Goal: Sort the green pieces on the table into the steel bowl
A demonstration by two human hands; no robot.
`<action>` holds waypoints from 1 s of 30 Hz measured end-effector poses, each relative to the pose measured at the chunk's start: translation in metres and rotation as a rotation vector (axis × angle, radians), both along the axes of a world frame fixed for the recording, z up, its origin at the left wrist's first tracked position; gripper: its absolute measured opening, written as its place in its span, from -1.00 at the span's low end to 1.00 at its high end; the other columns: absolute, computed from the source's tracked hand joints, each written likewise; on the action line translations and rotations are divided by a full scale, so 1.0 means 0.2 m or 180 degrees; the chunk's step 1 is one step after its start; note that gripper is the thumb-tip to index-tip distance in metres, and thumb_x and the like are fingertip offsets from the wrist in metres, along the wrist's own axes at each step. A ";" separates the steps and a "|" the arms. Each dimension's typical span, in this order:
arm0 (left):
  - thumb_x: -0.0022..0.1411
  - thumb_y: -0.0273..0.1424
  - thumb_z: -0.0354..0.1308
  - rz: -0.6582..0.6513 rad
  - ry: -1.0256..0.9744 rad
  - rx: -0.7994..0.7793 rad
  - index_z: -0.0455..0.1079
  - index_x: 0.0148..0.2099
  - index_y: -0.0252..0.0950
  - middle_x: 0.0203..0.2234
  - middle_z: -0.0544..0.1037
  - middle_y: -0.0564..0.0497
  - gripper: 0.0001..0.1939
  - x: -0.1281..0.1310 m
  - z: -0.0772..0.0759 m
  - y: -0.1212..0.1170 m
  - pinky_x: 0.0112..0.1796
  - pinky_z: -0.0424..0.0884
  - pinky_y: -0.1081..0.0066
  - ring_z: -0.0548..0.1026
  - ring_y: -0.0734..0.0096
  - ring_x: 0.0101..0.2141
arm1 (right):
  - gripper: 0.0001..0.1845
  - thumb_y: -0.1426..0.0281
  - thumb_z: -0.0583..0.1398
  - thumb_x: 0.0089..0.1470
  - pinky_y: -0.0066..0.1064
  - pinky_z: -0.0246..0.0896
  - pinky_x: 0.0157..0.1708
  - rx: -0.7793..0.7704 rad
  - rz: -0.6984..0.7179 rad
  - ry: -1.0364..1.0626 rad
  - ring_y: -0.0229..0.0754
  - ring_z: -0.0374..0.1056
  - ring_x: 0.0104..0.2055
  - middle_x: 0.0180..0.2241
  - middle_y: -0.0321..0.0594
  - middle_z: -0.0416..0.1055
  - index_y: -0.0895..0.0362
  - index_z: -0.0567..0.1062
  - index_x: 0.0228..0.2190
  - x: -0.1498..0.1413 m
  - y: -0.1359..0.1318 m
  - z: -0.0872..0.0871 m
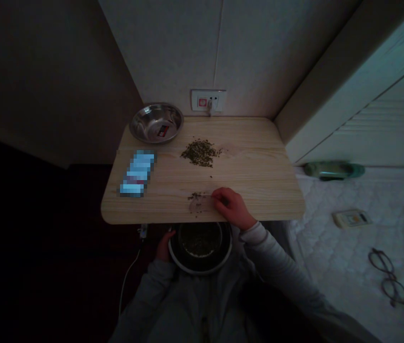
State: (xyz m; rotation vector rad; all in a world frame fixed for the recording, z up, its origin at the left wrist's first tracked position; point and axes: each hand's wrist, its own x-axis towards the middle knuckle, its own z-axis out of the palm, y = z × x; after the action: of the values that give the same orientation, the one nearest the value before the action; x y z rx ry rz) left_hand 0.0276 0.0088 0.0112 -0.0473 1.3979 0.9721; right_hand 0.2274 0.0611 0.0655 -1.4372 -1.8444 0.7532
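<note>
My right hand (231,205) is over the front of the wooden table, with thumb and fingers pinched together. Whatever is between those fingertips is too small and dim to make out. Just left of them lies a small scatter of dark seed-like bits (196,196). Farther back is a larger loose pile of greenish-brown grains (201,153). Below the table's front edge, my left hand (165,245) grips the left side of a dark bowl (200,272) with a pale rim. Dark contents with some lighter bits along the near side show inside it.
The small table (255,176) holds a shiny metal bowl (157,124) at back left and a blurred, lit phone (137,174). A plugged wall socket (209,101) is behind. On the white bedding at right lie a green bottle (333,170), a pale box-like object (351,218) and glasses (387,276).
</note>
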 end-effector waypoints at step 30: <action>-0.08 -0.54 -0.05 -0.0046 -0.0340 -0.0200 0.35 -0.72 -0.32 -0.79 0.44 0.00 -0.72 0.02 0.06 0.02 -0.34 0.35 0.36 0.46 0.31 -0.51 | -0.89 0.52 0.05 -0.20 -0.45 0.04 -0.45 0.0057 0.0029 -0.0073 -0.27 0.14 -0.47 -0.58 -0.30 0.24 0.14 0.31 -0.50 0.00 0.00 0.02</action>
State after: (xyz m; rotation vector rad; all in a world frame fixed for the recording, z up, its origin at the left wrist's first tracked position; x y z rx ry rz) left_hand 0.0323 0.0119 0.0229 -0.1340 1.3286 0.9010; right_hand 0.2278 0.0615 0.0691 -1.4324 -1.8717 0.7256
